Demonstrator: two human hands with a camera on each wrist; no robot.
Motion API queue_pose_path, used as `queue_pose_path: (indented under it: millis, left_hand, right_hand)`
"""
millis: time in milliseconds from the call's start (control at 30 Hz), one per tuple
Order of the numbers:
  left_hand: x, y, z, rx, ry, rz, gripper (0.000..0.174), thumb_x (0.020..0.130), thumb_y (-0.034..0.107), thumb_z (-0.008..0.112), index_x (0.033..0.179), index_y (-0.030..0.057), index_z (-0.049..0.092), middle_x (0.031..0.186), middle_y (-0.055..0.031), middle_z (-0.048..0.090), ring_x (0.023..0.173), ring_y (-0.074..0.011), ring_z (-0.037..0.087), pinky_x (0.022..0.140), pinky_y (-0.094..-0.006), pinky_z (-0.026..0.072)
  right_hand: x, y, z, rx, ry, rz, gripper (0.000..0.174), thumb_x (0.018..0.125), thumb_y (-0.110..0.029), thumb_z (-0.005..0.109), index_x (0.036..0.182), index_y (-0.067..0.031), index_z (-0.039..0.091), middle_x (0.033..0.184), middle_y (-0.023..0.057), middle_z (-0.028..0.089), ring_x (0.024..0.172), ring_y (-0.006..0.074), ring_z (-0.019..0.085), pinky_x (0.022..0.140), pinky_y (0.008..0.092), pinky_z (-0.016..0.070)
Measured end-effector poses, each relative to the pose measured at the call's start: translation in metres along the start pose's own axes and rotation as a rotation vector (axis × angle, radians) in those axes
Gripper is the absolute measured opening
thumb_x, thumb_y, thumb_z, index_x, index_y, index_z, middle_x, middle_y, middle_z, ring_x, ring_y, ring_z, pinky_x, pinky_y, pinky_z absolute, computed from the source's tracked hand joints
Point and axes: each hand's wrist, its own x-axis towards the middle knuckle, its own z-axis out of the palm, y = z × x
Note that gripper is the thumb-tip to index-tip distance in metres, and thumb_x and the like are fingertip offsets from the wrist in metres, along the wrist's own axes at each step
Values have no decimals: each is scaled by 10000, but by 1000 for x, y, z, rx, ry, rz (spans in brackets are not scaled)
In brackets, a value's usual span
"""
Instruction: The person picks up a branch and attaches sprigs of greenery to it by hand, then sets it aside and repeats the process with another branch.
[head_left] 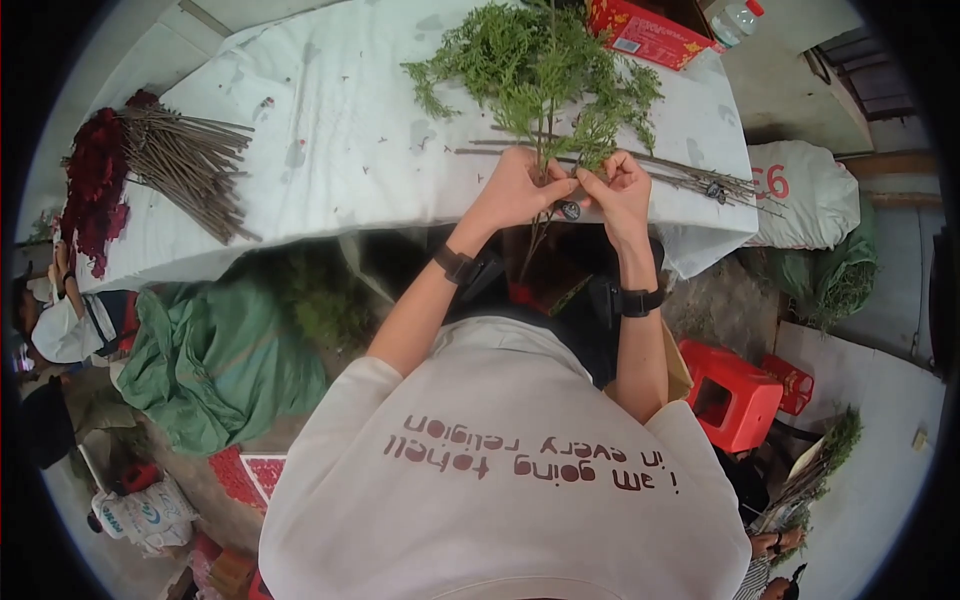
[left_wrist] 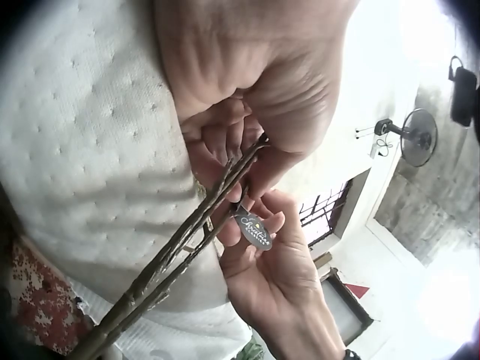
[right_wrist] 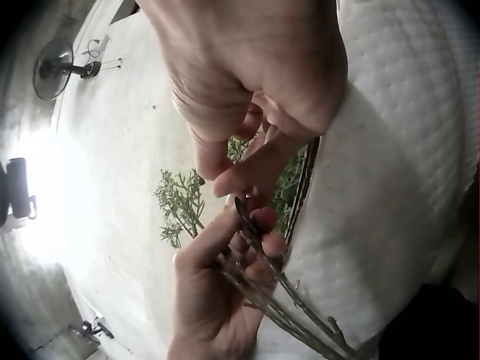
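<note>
1. Nearest, the forked stem of a green sprig, its bare lower end pointing past the table edge toward the person's shirt; a careless lean could catch and bend it
2. The left hand grips this stem at the table's front edge; if that hold loosened, the leafy top could tip the sprig over
3. The right hand meets it, finger and thumb pinching at the dark tie of a small tag; the knot itself is too small to tell. A slack loop could slide down the smooth bark, and a hard pull could scrape or snap a thin shoot
4. The tag hangs just beside the stem, below the fingertips; it could twist or wedge in the fork
5. Just beyond, loose stems lie across the cloth, a second tag among them; a sweep of the right forearm could push them off the nearby edge
6. Past the hands, foliage spreads over the white cloth; held and lying sprays overlap, so lifting one could drag another
7. Farthest, a red box and a bottle stand near the far corner, where a swinging branch tip could knock them
</note>
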Motion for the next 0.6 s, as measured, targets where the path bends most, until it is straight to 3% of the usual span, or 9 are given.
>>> queue_pose_path:
  millis: [67,233,300,333,433,600]
  left_hand:
    - [0,-1,0,10,-6,13,169,864,71,691,761,-62,679,671,-62,661,564,-75,607,506,-233,487]
    - [0,2,0,-14,-21,43,187,870,107,698,777,-55,688,678,-62,670,579,-76,623,514,-221,489]
    - [-3,6,1,-46,-24,56,190,874,118,698,792,-53,695,685,-60,675,584,-80,629,516,-218,491]
    - [-4,9,2,-41,-22,70,190,874,118,698,792,-53,695,685,-60,675,584,-80,629,516,-218,491]
    - [-11,16,6,-23,17,84,170,869,108,692,860,-62,705,691,-50,671,577,-58,583,502,-206,438]
    - [-53,65,-11,27,125,152,163,868,103,693,877,-59,709,712,-59,688,593,-62,588,527,-207,449]
  right_hand:
    - [-1,1,-1,22,1,-20,283,796,50,723,804,-64,464,750,13,573,605,88,604,472,203,503]
    - [-4,-4,3,125,22,-41,169,935,-140,600,854,-42,489,791,42,575,637,170,650,503,260,543]
    - [-4,-7,3,278,35,-3,275,1001,-272,499,879,-25,505,799,54,571,662,221,675,517,287,554]
    - [-3,-6,2,277,26,-16,275,1001,-272,499,879,-25,505,799,54,571,662,221,675,517,287,554]
    - [1,2,-7,282,77,91,443,1029,-395,361,902,-6,530,806,109,607,711,288,702,531,297,557]
    - [-2,-4,-5,222,-52,116,446,1026,-392,376,916,6,543,840,175,640,735,311,711,526,283,549]
